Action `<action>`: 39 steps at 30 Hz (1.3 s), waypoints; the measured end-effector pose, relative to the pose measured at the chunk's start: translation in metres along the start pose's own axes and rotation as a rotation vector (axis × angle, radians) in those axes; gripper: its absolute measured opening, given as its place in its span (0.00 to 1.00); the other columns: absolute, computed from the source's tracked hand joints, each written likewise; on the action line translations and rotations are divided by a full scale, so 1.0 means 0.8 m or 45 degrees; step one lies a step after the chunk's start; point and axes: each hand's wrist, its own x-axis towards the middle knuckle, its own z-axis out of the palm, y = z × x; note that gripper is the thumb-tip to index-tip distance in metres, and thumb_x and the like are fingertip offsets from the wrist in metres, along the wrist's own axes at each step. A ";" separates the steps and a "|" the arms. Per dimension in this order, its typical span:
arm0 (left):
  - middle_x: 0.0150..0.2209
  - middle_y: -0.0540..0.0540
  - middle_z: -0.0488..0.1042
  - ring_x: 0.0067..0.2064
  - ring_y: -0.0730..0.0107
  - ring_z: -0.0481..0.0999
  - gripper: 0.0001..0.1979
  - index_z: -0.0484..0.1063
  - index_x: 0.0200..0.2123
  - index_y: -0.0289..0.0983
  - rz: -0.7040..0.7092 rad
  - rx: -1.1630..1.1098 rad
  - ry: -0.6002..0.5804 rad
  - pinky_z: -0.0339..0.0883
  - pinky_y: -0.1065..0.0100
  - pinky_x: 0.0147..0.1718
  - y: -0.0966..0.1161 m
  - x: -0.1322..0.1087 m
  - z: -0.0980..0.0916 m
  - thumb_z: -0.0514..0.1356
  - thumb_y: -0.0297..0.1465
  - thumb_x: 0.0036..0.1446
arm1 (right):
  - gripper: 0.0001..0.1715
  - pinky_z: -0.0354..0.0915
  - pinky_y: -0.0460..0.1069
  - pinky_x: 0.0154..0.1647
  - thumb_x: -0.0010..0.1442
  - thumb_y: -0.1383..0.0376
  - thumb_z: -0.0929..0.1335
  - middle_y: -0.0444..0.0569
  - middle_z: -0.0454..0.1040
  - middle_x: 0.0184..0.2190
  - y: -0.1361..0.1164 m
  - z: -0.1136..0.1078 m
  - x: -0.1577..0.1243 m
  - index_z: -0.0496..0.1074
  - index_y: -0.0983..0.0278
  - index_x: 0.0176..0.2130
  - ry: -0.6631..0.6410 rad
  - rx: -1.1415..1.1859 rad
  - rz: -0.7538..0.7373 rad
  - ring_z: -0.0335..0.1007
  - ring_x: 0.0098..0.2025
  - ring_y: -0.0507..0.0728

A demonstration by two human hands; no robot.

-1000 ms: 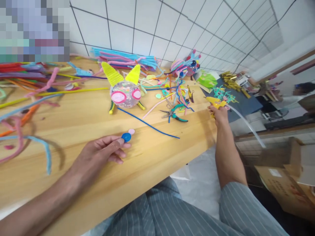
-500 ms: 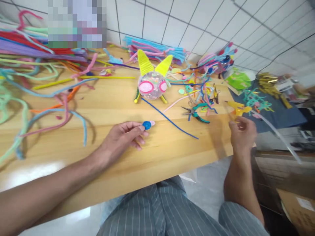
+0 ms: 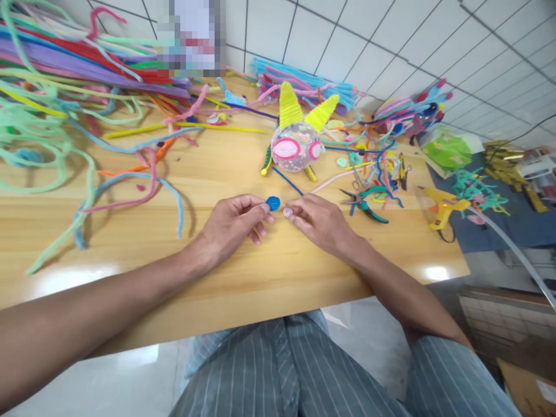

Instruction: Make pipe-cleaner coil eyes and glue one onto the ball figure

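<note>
Between the thumb and fingers of my left hand [image 3: 237, 223] is a small round blue disc [image 3: 273, 203], held above the wooden table. My right hand [image 3: 325, 225] pinches a smaller pale pink disc [image 3: 287, 212] just right of the blue one, with a narrow gap between them. Behind both hands stands a clear round ornament [image 3: 297, 160] with yellow pipe-cleaner ears, pink-ringed eyes and yellow-green legs. A blue pipe cleaner [image 3: 287, 179] lies in front of it, partly hidden by my right hand. The yellow glue gun [image 3: 443, 204] rests at the table's right end, untouched.
Teal-handled pliers [image 3: 369, 208] lie right of my right hand, near scattered pipe-cleaner scraps. Loose pipe cleaners [image 3: 169, 182] spread across the left side. Bundled blue and pink ones [image 3: 313, 87] sit by the tiled wall. The table's front edge [image 3: 278, 317] runs before my lap.
My right hand has left the glue gun, moved left and now pinches the pale pink disc, which was in my left hand with the blue one. My left hand keeps the blue disc.
</note>
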 end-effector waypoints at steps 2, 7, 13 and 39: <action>0.31 0.45 0.82 0.24 0.73 0.75 0.10 0.78 0.31 0.35 0.003 0.019 -0.015 0.74 0.70 0.23 -0.001 0.002 0.000 0.70 0.36 0.52 | 0.10 0.69 0.52 0.43 0.73 0.62 0.67 0.51 0.80 0.40 0.002 0.004 0.001 0.79 0.61 0.47 0.021 0.001 0.025 0.75 0.39 0.57; 0.29 0.46 0.82 0.24 0.73 0.75 0.08 0.78 0.30 0.35 -0.007 0.052 -0.036 0.73 0.71 0.23 0.001 0.001 0.000 0.68 0.35 0.54 | 0.06 0.68 0.50 0.38 0.70 0.64 0.69 0.49 0.78 0.37 0.002 0.010 0.002 0.78 0.60 0.43 0.049 0.093 0.070 0.73 0.37 0.56; 0.29 0.47 0.82 0.23 0.75 0.75 0.07 0.78 0.30 0.35 -0.023 0.058 -0.046 0.73 0.72 0.23 0.004 -0.001 0.001 0.68 0.33 0.56 | 0.04 0.66 0.49 0.36 0.65 0.64 0.72 0.45 0.77 0.30 -0.003 0.004 0.003 0.79 0.61 0.36 0.117 0.368 0.194 0.71 0.32 0.53; 0.25 0.50 0.77 0.23 0.77 0.74 0.09 0.77 0.31 0.34 -0.004 0.163 -0.133 0.70 0.75 0.23 -0.004 0.001 0.002 0.60 0.27 0.63 | 0.17 0.58 0.47 0.26 0.56 0.53 0.77 0.41 0.72 0.22 -0.033 -0.005 0.024 0.75 0.62 0.29 0.149 0.750 0.424 0.62 0.24 0.49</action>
